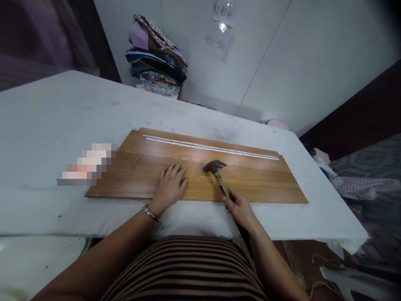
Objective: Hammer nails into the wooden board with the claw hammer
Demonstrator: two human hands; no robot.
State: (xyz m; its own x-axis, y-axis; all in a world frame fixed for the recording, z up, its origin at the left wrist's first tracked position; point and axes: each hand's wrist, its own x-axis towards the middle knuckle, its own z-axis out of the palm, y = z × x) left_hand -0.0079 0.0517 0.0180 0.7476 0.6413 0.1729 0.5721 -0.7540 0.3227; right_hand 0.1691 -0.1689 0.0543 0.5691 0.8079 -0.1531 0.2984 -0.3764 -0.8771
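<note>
A long wooden board (pixel 257 184) lies across the white table (pixel 46 133). My left hand (pixel 171 186) rests flat on the board near its front edge, fingers together and stretched out. My right hand (pixel 239 209) grips the handle of a claw hammer (pixel 216 169), whose dark head is down on the board just right of my left hand. A row of small dark dots, perhaps nail heads, runs beside the hammer head. A few loose nails (pixel 131 162) lie on the board's left end. A thin metal strip (pixel 213 147) runs along the board's far edge.
A blurred pinkish object (pixel 86 165) sits on the table left of the board. A pile of folded fabrics (pixel 156 56) leans on the wall behind. Paper notes (pixel 217 42) hang on the wall. More cloth lies on the floor at right.
</note>
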